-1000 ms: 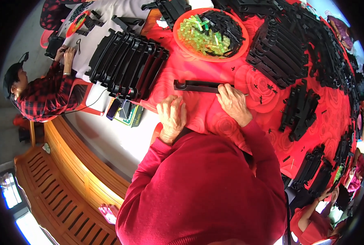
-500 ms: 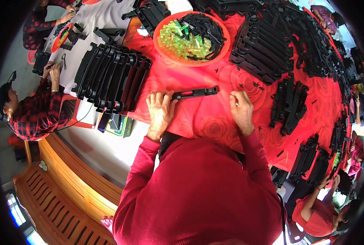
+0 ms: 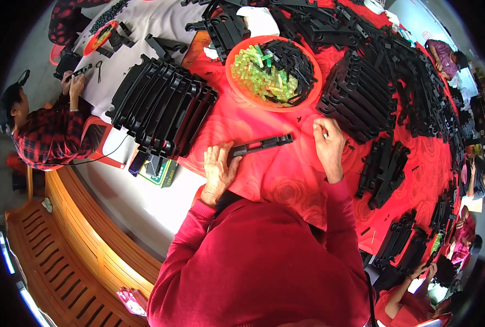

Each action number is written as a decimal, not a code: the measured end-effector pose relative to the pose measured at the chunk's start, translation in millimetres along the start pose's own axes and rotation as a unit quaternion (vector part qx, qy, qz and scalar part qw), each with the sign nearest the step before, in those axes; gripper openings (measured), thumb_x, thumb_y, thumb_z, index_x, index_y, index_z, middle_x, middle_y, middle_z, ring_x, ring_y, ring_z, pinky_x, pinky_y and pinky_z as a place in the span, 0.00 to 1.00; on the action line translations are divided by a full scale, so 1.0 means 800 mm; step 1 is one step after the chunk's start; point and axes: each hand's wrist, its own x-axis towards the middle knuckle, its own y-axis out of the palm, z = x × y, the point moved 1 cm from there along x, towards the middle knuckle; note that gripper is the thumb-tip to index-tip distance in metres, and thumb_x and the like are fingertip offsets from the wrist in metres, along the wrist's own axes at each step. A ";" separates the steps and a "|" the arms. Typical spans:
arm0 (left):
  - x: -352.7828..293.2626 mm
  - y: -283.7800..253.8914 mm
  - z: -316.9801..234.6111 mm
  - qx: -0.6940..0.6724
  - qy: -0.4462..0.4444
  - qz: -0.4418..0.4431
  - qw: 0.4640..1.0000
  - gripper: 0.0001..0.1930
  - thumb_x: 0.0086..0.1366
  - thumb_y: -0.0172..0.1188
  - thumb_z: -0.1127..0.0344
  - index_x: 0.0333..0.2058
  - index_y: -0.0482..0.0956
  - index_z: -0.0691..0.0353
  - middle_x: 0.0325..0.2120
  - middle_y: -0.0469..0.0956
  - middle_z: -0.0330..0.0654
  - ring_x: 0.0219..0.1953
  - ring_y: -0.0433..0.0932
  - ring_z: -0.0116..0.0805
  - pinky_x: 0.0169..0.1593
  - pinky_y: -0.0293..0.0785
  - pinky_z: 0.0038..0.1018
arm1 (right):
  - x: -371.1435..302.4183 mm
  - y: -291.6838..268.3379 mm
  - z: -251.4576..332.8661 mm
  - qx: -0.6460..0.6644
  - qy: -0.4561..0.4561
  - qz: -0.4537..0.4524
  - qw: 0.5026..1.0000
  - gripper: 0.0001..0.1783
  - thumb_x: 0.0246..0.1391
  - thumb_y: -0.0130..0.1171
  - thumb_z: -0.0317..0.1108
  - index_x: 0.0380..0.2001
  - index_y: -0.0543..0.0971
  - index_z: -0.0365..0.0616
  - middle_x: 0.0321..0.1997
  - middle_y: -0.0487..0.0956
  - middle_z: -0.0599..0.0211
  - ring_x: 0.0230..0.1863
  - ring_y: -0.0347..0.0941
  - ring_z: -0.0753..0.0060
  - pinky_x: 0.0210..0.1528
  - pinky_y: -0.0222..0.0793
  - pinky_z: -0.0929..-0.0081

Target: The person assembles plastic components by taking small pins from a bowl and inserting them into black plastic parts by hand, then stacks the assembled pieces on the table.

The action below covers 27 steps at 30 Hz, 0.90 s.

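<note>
A long, narrow black plastic part (image 3: pixel 264 145) with a slot along its middle lies on the red tablecloth in front of me. My left hand (image 3: pixel 219 168) is closed on its left end, thumb along the side. Beyond the part's right end, my right hand (image 3: pixel 330 148) is raised in a pinch, and a tiny pale tip shows at its fingers; what it holds is too small to name. Just past both hands stands an orange-red basin (image 3: pixel 275 108), with yellow-green translucent pieces (image 3: pixel 258 76) on its left side and thin black strips (image 3: pixel 292 68) on its right.
Black slotted frames are stacked left (image 3: pixel 163 109) and right (image 3: pixel 357 98) of the basin. More black parts (image 3: pixel 381 169) lie at the right. A person in a checked shirt (image 3: pixel 54 133) works at the left, near scissors (image 3: pixel 99 71). A wooden bench (image 3: pixel 90 234) stands at lower left.
The view has shifted, so the table contents sit lower in the picture. Relative to the table, my right hand has moved away from me toward the basin. My left hand stays on the black part.
</note>
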 end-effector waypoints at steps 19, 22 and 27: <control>0.001 -0.004 0.001 -0.018 0.029 -0.032 0.999 0.19 0.47 0.67 0.65 0.39 0.75 0.62 0.34 0.74 0.44 0.36 0.71 0.46 0.40 0.66 0.36 | 0.144 0.136 -0.011 -0.328 -0.109 0.288 0.893 0.08 0.46 0.53 0.29 0.29 0.77 0.37 0.34 0.77 0.48 0.35 0.76 0.44 0.38 0.72 0.51; -0.001 -0.004 0.005 -0.033 0.026 -0.024 0.999 0.19 0.47 0.67 0.66 0.38 0.75 0.63 0.34 0.74 0.44 0.36 0.72 0.46 0.40 0.66 0.36 | 0.137 0.124 0.010 -0.287 -0.127 0.256 0.914 0.09 0.47 0.54 0.31 0.31 0.75 0.36 0.34 0.77 0.48 0.35 0.75 0.44 0.37 0.71 0.52; 0.000 -0.006 0.008 -0.059 0.020 0.000 0.998 0.17 0.47 0.67 0.66 0.37 0.75 0.63 0.34 0.74 0.44 0.37 0.72 0.46 0.42 0.65 0.38 | 0.101 0.075 0.042 -0.098 -0.110 0.220 0.964 0.06 0.47 0.57 0.28 0.27 0.72 0.37 0.30 0.78 0.54 0.31 0.77 0.52 0.33 0.71 0.60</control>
